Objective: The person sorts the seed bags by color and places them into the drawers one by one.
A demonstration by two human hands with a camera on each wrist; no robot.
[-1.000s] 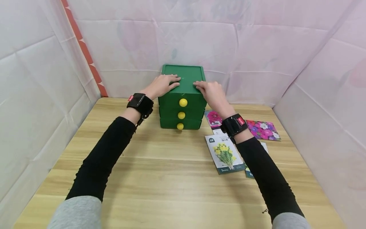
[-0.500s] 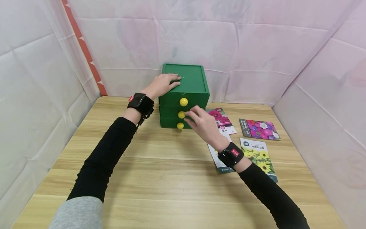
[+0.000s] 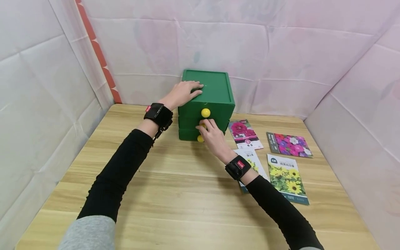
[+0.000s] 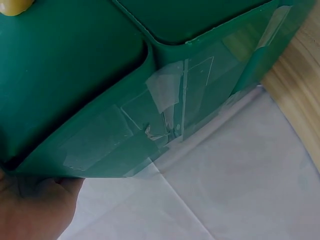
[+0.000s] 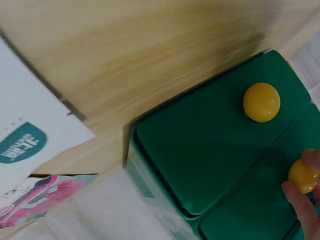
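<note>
At the back of the wooden table (image 3: 175, 194), the green three-drawer box (image 3: 215, 104) stands against the wall. Left hand (image 3: 182, 93) lies flat, fingers spread, on its top, bracing it. Right hand (image 3: 212, 137) pinches the middle yellow knob (image 5: 302, 176), fingers curled round it. Step looks like drawer opening, grip just made. Next: a straight pull, left hand pressing down. Seed packets (image 3: 285, 177) lie just right.

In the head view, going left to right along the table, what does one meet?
Left hand → green drawer box → pink-flower seed packet → sunflower seed packet → purple-flower seed packet.
</note>
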